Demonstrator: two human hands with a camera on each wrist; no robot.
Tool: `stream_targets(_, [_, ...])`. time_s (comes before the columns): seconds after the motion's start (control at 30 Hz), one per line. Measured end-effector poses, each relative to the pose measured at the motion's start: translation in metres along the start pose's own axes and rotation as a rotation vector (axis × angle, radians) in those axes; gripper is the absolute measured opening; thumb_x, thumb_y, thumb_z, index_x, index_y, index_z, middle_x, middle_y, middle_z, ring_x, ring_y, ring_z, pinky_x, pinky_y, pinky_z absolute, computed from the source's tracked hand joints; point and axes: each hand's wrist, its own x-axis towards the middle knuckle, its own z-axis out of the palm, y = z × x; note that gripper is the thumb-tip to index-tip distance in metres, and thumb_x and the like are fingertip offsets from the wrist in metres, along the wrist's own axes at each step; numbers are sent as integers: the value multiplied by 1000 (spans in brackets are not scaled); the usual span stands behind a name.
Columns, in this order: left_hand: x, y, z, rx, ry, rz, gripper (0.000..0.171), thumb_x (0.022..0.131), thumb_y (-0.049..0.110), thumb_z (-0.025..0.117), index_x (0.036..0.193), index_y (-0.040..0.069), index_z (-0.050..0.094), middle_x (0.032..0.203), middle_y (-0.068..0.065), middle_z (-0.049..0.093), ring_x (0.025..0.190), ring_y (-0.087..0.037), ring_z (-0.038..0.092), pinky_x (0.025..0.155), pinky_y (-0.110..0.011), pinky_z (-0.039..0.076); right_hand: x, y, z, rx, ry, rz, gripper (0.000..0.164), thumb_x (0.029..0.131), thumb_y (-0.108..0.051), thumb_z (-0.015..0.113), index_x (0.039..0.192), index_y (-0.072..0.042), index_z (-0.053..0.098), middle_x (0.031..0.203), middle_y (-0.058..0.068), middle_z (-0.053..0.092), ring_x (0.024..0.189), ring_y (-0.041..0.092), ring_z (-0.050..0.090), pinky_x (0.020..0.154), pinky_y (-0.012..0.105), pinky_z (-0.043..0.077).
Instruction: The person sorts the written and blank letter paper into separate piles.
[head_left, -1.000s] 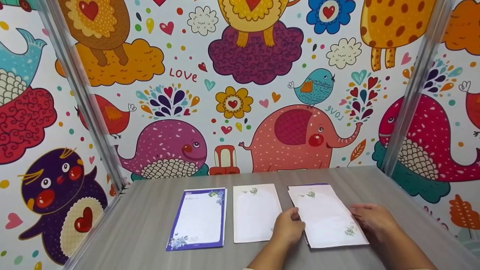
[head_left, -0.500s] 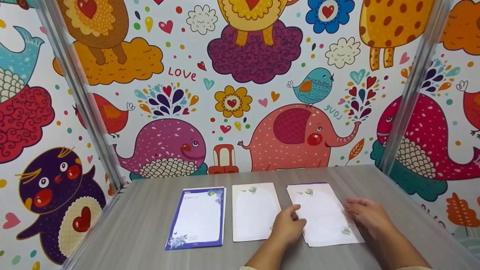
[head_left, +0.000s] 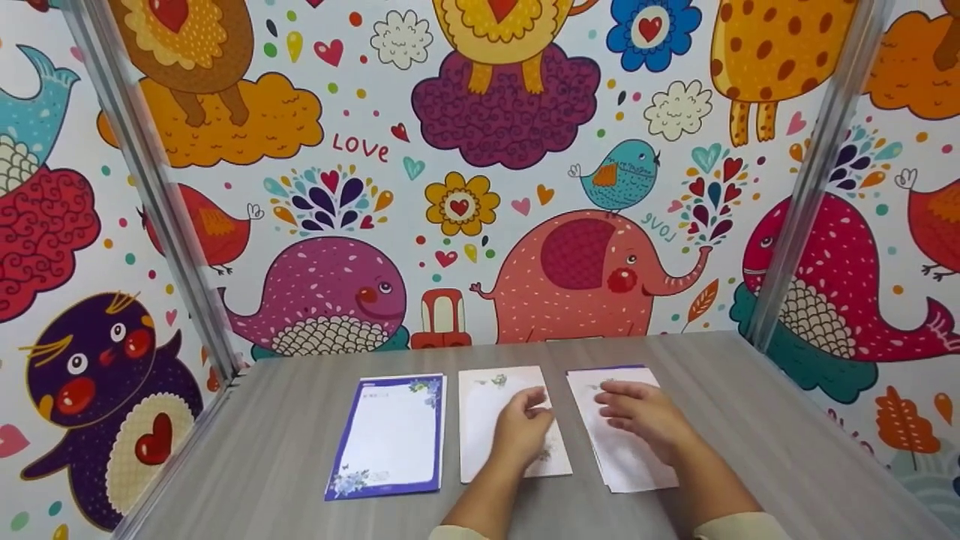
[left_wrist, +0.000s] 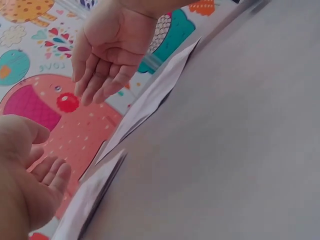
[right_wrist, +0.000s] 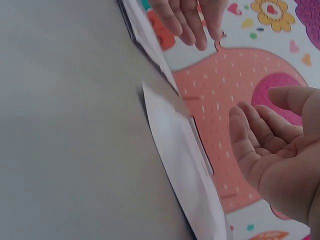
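Observation:
Three stacks of printed stationery paper lie in a row on the table. My left hand (head_left: 519,431) hovers over the middle pale paper stack (head_left: 487,442), thumb apart and fingers loosely bent, holding nothing. Over the right pale paper stack (head_left: 622,469) hangs my right hand (head_left: 646,414), its fingers loose and nothing in it. A purple edge peeks out at the top of that stack. In the left wrist view both hands, the left (left_wrist: 37,175) and the right (left_wrist: 112,55), are raised above the sheets with the palms showing.
A purple-bordered paper stack (head_left: 394,435) with blue flowers lies at the left. Grey wood-grain table (head_left: 277,435) spreads around the stacks. Behind it stands a wall (head_left: 450,112) with cartoon animals, between metal posts (head_left: 817,165).
Both hands have left the sides of the right paper stack and shifted left, the left hand over the middle stack, the right over the right one. The head view has turned slightly.

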Motion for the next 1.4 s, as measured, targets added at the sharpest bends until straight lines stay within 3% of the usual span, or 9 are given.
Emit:
stream_targets(0.2, [9, -7, -44, 18, 73, -39, 44, 93, 10, 73, 135, -3, 67, 132, -21, 73, 113, -28, 74, 100, -41, 62, 8, -6, 39, 43, -54, -64, 46, 107, -23, 65, 146, 1, 61, 142, 23, 69, 121, 33, 74, 105, 42, 62])
stream_targets(0.33, [13, -8, -72, 44, 100, -99, 45, 96, 11, 72, 139, -1, 65, 136, -20, 71, 118, -29, 72, 103, -43, 61, 14, -11, 61, 64, -73, -79, 45, 106, -24, 67, 145, -1, 63, 142, 21, 70, 124, 34, 73, 106, 43, 61])
stream_targets(0.53, [13, -7, -99, 55, 105, -182, 50, 99, 12, 70, 146, 1, 60, 145, -18, 66, 129, -32, 66, 111, -46, 57, 17, -20, 86, 69, -99, -84, 43, 107, -24, 65, 145, -4, 63, 142, 20, 69, 125, 34, 71, 104, 39, 62])
stream_targets(0.7, [12, -10, -107, 87, 35, -201, 57, 99, 14, 72, 151, 1, 55, 153, -20, 60, 145, -40, 57, 121, -52, 48, 20, -17, 92, -26, -99, -132, 43, 105, -24, 68, 143, -4, 65, 142, 20, 70, 127, 33, 70, 107, 44, 60])
stream_targets(0.87, [7, -16, -110, 206, -87, -269, 70, 95, 25, 79, 157, 8, 51, 166, -22, 48, 156, -46, 42, 127, -61, 38, 18, -9, 89, -289, -108, -143, 54, 98, -34, 77, 146, -12, 65, 151, 14, 66, 146, 38, 58, 121, 59, 47])
stream_targets(1.0, [3, -16, -112, 298, -145, -319, 77, 91, 34, 83, 159, 18, 50, 168, -19, 45, 158, -47, 38, 126, -69, 33, 19, -5, 87, -469, -154, -137, 61, 95, -40, 80, 149, -17, 64, 155, 17, 61, 150, 44, 53, 122, 67, 41])
stream_targets(1.17, [1, -16, -112, 413, -210, -296, 81, 88, 34, 87, 159, 20, 51, 169, -16, 44, 159, -45, 36, 128, -70, 29, 21, 0, 86, -622, -193, -136, 64, 91, -41, 83, 148, -20, 65, 153, 18, 62, 148, 44, 53, 122, 69, 40])
stream_targets(1.4, [3, -19, -108, 561, -287, -247, 85, 83, 27, 90, 157, 11, 53, 172, -18, 40, 162, -43, 33, 132, -64, 26, 22, 7, 88, -702, -193, -120, 67, 82, -24, 92, 144, -19, 68, 157, 14, 60, 151, 43, 50, 125, 67, 37])
